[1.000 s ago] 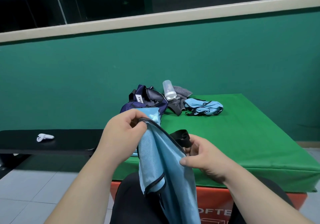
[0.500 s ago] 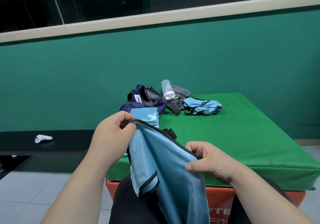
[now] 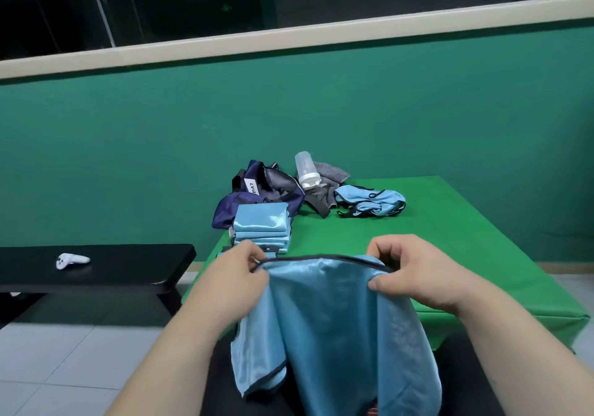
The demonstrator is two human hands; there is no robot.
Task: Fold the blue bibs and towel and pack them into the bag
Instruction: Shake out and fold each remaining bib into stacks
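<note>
Blue mesh bib point(image 3: 334, 319) hangs over my lap, spread between both hands. The left hand point(image 3: 238, 280) and right hand point(image 3: 414, 277) each pinch its black-trimmed top edge, pulled taut, I judge, to fold it squarely. Folded bibs point(image 3: 262, 226) sit stacked on the green bench point(image 3: 450, 238) against the navy bag point(image 3: 257, 193), ready for packing.

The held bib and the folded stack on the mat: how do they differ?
The bib hangs unfolded, pinched at its top edge by the left hand and right hand; the stack lies on the mat. The bib is one loose sheet; the stack is several flat folded layers. Both are the same shiny light blue cloth.
</note>
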